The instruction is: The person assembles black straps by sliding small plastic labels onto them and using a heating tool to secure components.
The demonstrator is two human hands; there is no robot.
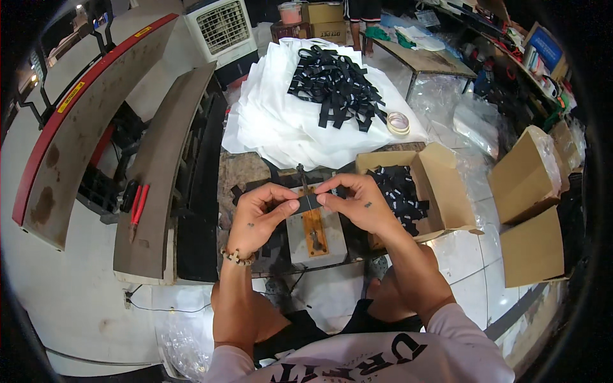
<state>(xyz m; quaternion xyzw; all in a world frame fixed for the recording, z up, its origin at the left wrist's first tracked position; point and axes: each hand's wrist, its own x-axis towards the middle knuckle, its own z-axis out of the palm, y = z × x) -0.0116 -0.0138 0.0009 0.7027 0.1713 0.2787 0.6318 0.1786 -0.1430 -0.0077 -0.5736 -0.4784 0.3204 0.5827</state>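
My left hand (258, 214) and my right hand (359, 201) pinch the two ends of a short black fabric strip (308, 203), stretched level between them. A thin pale line crosses the strip's middle; whether it is a wire or a mark I cannot tell. Below the strip sits a narrow wooden jig (314, 231) with dark metal fittings, mounted on a whitish block (336, 242). Just right of my right hand, an open cardboard box (447, 191) holds many black pieces (402, 195) with small white marks.
Beyond the work table, black strips (335, 83) lie heaped on stacked white sheets (255, 118), beside tape rolls (398, 123). Red-handled pliers (138, 204) rest on a brown bench (153, 159) at left. Open cartons (530, 249) stand at right. Another person's legs (364, 25) show at the back.
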